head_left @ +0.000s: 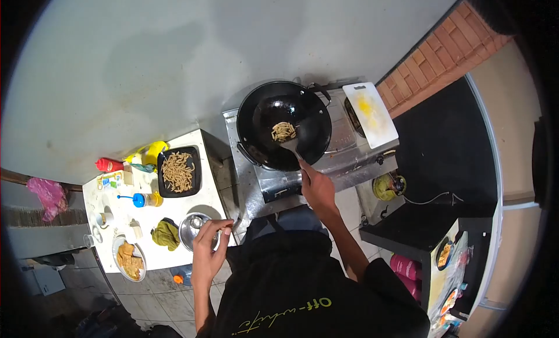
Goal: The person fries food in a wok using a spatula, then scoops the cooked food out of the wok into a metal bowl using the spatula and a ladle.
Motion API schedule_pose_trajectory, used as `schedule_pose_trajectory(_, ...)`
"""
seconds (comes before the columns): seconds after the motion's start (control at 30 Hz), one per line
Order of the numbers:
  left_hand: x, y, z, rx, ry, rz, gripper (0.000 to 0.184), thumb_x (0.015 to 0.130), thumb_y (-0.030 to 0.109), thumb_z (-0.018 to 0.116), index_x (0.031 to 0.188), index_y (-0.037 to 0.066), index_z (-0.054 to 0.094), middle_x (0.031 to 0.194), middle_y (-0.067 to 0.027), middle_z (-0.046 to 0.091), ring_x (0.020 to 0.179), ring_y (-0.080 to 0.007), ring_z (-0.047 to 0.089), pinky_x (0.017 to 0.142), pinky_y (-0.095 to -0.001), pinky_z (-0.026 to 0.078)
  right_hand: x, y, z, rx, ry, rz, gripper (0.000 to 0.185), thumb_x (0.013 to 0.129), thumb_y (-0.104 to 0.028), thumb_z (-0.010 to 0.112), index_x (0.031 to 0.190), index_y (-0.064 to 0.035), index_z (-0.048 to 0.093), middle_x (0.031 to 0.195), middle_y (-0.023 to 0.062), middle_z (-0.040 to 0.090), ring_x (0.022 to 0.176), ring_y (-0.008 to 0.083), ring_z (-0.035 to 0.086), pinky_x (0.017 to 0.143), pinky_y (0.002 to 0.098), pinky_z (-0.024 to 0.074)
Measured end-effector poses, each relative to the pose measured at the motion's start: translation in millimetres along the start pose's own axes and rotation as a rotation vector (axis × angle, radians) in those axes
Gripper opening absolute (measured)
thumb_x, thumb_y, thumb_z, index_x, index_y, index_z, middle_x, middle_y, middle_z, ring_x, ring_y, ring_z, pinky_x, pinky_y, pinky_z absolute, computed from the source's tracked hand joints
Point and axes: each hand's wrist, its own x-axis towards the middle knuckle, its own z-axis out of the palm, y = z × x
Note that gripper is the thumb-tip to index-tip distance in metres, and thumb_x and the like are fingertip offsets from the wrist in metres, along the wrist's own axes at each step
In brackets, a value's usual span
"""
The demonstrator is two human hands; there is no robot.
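A black wok [262, 105] sits on the steel stove, with a small heap of brown strips [283, 132] on its inner surface. My right hand [318, 189] is closed round the handle of a spatula [292, 146], whose blade touches the near edge of the heap. My left hand [212, 243] is over a round metal bowl [189, 230] at the table's edge. Its thumb and fingers curve towards each other, and whether they hold anything small is unclear. A black square tray of similar strips [179, 171] stands on the white table.
On the white table [110, 256] are a red bottle [109, 165], a blue-capped jar [140, 200], a green cloth [165, 234] and a plate of fried food [130, 260]. A stained white cutting board [372, 119] lies right of the wok. A gas cylinder [387, 187] stands below.
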Motion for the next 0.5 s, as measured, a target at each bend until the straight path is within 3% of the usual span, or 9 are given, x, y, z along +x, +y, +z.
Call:
schedule_pose_trajectory(0.33, -20, 11, 32, -0.089, 0.010, 0.078, 0.014, 0.091, 0.006, 0.061, 0.102, 0.001, 0.068, 0.090, -0.0130, 0.067, 0.084, -0.0259, 0.066, 0.077, -0.0321, 0.049, 10, -6, -24, 0.002, 0.109, -0.035, 0.033, 0.094, -0.022, 0.055, 0.126, -0.0184, 0.062, 0.081, 0.0202, 0.068, 0.076, 0.0405, 0.066, 0.067, 0.0509, 0.0517)
schedule_pose_trajectory(0.4, -21, 15, 39, -0.170, -0.025, 0.053, 0.015, 0.092, 0.007, 0.061, 0.103, 0.001, 0.068, 0.091, -0.0133, 0.066, 0.083, -0.0223, 0.065, 0.077, -0.0299, 0.049, 8, -7, -29, 0.018, 0.158, -0.051, 0.033, 0.094, -0.022, 0.055, 0.126, -0.0181, 0.062, 0.082, 0.0201, 0.068, 0.076, 0.0407, 0.066, 0.067, 0.0509, 0.0515)
schedule_pose_trajectory(0.43, -18, 18, 44, -0.196, 0.017, 0.083, 0.013, 0.093, 0.009, 0.061, 0.099, 0.002, 0.070, 0.079, -0.0124, 0.064, 0.072, -0.0173, 0.063, 0.067, -0.0294, 0.048, 4, -8, -31, 0.046, 0.100, 0.010, 0.033, 0.093, -0.021, 0.056, 0.126, -0.0192, 0.062, 0.087, 0.0223, 0.068, 0.081, 0.0423, 0.065, 0.070, 0.0505, 0.0509)
schedule_pose_trajectory(0.5, -13, 14, 41, -0.149, -0.072, 0.003, 0.013, 0.093, 0.011, 0.060, 0.096, 0.003, 0.071, 0.072, -0.0112, 0.062, 0.065, -0.0157, 0.060, 0.061, -0.0299, 0.045, -3, -5, -27, 0.062, 0.032, 0.087, 0.035, 0.093, -0.021, 0.056, 0.127, -0.0208, 0.062, 0.091, 0.0238, 0.067, 0.086, 0.0434, 0.063, 0.074, 0.0501, 0.0502)
